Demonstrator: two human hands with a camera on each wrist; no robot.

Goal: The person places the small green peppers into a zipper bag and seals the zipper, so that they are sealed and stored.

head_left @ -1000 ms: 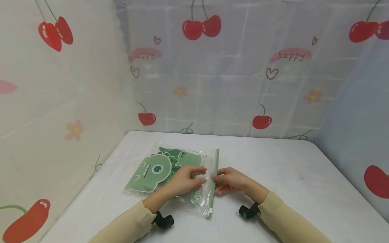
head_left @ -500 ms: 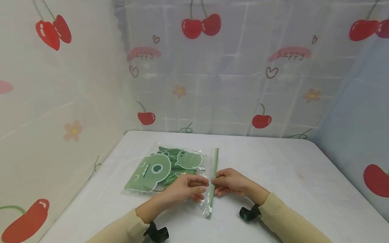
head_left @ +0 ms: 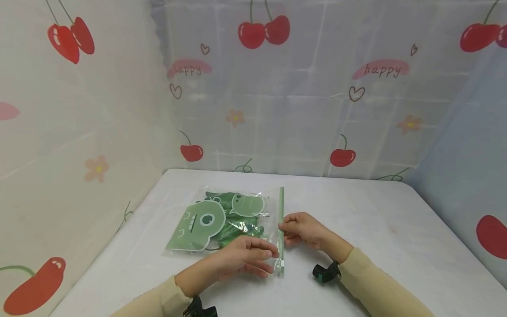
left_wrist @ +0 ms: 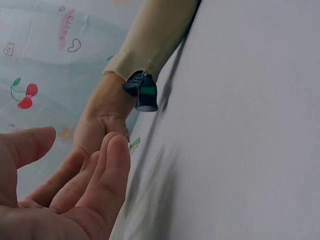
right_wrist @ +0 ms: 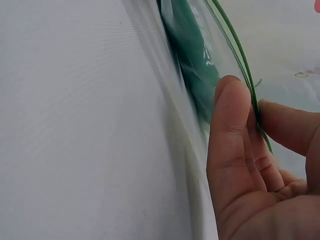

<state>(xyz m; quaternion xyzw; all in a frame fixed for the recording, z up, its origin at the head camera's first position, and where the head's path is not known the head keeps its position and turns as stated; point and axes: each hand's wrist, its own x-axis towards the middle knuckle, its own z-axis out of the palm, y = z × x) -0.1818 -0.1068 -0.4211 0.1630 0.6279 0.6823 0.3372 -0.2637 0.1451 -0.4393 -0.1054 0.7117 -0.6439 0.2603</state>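
Observation:
A clear slider zip bag (head_left: 196, 233) with green cartoon prints lies on the white table, with soft-looking dark green contents inside; what they are I cannot tell. Its green zip strip (head_left: 281, 202) runs along the right side, and a white slider (head_left: 282, 264) sits near the strip's close end. My right hand (head_left: 303, 231) pinches the strip around its middle; in the right wrist view, thumb and fingers lie on both sides of the strip (right_wrist: 234, 32). Beside the slider, my left hand (head_left: 243, 259) has loosely extended fingers; the left wrist view shows its thumb (left_wrist: 35, 145) apart, holding nothing.
A white tabletop (head_left: 376, 229) spreads around the bag, its rounded far edge near a cherry-printed curtain (head_left: 293, 119). More printed sheeting (head_left: 107, 119) hangs at the left. Each wrist wears a small black camera, the right one (head_left: 326, 273) close above the table.
My left hand has slid off the bag's middle toward its close edge, near the slider. My right hand keeps its pinch and has shifted slightly away from me, and the zip strip has straightened.

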